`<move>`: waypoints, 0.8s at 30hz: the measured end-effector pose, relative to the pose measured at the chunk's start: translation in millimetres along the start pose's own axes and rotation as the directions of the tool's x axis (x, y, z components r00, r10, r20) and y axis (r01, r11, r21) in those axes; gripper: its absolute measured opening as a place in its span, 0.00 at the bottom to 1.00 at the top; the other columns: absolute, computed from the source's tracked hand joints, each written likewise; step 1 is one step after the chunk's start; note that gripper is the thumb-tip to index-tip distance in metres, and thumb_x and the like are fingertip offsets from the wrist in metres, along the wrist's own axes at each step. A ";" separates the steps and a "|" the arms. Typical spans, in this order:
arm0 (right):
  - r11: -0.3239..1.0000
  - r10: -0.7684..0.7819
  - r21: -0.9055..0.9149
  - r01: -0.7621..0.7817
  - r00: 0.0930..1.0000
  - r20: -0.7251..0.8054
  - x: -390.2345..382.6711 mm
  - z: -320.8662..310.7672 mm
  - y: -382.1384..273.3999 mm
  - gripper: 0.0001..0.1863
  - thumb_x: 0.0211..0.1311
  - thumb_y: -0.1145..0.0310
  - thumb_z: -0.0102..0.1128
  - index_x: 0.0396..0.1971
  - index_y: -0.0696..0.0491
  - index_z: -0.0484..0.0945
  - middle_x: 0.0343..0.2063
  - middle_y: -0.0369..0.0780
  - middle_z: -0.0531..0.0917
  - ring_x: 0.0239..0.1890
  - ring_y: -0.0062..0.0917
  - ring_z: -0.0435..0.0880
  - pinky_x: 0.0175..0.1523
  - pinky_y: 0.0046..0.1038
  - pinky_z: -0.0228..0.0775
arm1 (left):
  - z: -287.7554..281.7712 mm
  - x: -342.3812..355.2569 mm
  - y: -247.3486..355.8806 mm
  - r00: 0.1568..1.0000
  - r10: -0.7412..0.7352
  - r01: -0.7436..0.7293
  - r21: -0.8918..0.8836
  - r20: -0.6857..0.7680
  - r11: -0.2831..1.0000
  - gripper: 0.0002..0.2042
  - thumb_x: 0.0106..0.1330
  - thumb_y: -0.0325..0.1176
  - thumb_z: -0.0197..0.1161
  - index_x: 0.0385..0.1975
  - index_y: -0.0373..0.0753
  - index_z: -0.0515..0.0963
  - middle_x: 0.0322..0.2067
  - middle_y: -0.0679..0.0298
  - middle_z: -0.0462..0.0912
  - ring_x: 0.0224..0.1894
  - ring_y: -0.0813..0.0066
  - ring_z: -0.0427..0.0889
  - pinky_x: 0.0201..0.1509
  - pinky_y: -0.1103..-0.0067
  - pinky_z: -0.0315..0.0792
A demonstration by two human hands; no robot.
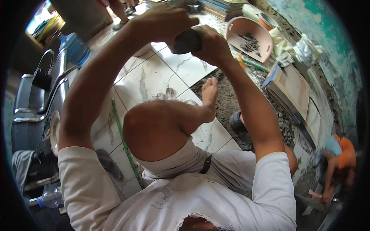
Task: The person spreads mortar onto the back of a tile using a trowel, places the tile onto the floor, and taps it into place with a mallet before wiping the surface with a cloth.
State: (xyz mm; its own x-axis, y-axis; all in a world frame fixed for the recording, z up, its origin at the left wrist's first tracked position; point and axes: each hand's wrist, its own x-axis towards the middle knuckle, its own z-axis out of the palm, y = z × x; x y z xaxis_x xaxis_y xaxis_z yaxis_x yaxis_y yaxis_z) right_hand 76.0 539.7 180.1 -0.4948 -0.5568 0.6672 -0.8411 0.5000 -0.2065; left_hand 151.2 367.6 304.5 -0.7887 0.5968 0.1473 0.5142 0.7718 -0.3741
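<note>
while both arms are arching up toward twelve o'clock, the left hand (pixel 163 23) and the right hand (pixel 212 46) are meeting around a dark lump (pixel 184 41), which is hanging between them at twelve o'clock, above the marbled floor tiles (pixel 173 69). the right fingers are curling around its right end, seemingly pressed together, though their tips are hiding from view. the left fingers are bending inward like a loose fist beside its upper left side; blur is masking the contact, so i cannot tell whether they are pinching the lump or only pressing against it. what the lump is made of is also escaping me.

handling it well is probably calling for a firm, even hold, with the right hand serving as the steady support and the left one matching its pressure. the elbows are bowing wide, so tucking them in would likely be giving finer control. a bare foot (pixel 210 92) is resting between one and two o'clock of the centre, so keeping the lump clear of it is mattering. rough, loose ground (pixel 227 92) is lying at two o'clock, and a pink basin (pixel 241 29) is holding dark rubble (pixel 249 42) near one o'clock. a long green strip (pixel 123 143) is stretching across the tiles at eight o'clock, safely apart from both hands.
</note>
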 end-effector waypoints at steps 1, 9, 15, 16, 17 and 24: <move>0.995 0.103 0.010 -0.102 0.992 -0.068 -12.4 0.4 13.7 0.29 0.41 0.56 0.76 0.44 0.51 0.77 0.38 0.44 0.81 0.43 0.41 0.82 0.46 0.41 0.74 | -4.3 12.6 2.2 0.996 0.041 -0.043 -0.021 -0.082 0.999 0.29 0.42 0.34 0.77 0.48 0.41 0.76 0.34 0.55 0.84 0.42 0.55 0.83 0.43 0.62 0.74; 0.910 0.405 0.335 -0.244 0.700 -0.588 -136.7 7.4 88.8 0.19 0.51 0.66 0.70 0.41 0.56 0.76 0.38 0.47 0.80 0.44 0.44 0.81 0.50 0.38 0.72 | 87.7 54.6 14.4 0.830 -0.280 -0.086 -0.608 -0.482 0.789 0.52 0.42 0.54 0.80 0.66 0.36 0.60 0.63 0.45 0.67 0.67 0.51 0.66 0.68 0.61 0.63; 0.905 0.426 0.255 -0.342 0.686 -0.590 -148.6 12.2 108.6 0.17 0.56 0.65 0.67 0.43 0.56 0.75 0.38 0.47 0.77 0.44 0.47 0.76 0.51 0.44 0.65 | 151.0 65.4 64.7 0.950 -0.227 -0.076 -0.863 -0.216 0.500 0.68 0.34 0.61 0.80 0.73 0.41 0.41 0.71 0.44 0.49 0.73 0.47 0.50 0.74 0.58 0.54; 0.935 0.356 0.231 -0.270 0.723 -0.592 -145.1 17.0 110.4 0.18 0.55 0.65 0.68 0.43 0.56 0.75 0.39 0.47 0.77 0.46 0.47 0.75 0.52 0.44 0.64 | 151.9 73.1 73.5 0.943 -0.227 -0.166 -0.933 -0.245 0.320 0.69 0.33 0.57 0.82 0.73 0.43 0.38 0.71 0.45 0.48 0.74 0.47 0.49 0.72 0.57 0.59; 0.958 0.285 0.208 -0.199 0.754 -0.591 -144.5 22.0 110.3 0.19 0.54 0.65 0.68 0.43 0.56 0.74 0.41 0.48 0.76 0.47 0.46 0.75 0.53 0.44 0.63 | 152.9 79.3 82.7 0.945 -0.217 -0.168 -0.933 -0.244 0.317 0.69 0.33 0.57 0.82 0.73 0.43 0.38 0.71 0.45 0.48 0.74 0.47 0.49 0.72 0.57 0.59; 0.970 0.186 -0.049 -0.237 0.861 -0.474 -165.5 47.7 96.5 0.40 0.47 0.66 0.72 0.60 0.54 0.62 0.61 0.50 0.62 0.64 0.52 0.61 0.70 0.52 0.54 | 168.8 87.5 137.3 0.888 -0.421 -0.283 -0.940 -0.182 -0.190 0.57 0.39 0.37 0.85 0.66 0.44 0.48 0.57 0.49 0.62 0.62 0.59 0.67 0.64 0.64 0.70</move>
State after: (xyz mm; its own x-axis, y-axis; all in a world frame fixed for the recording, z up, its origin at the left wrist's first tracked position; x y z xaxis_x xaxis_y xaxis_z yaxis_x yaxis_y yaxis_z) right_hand 66.3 648.4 15.6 -0.4784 -0.0718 0.8752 -0.6882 0.6497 -0.3229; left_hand 95.9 488.7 111.4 -0.8558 0.2453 0.4554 0.4422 -0.1098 0.8901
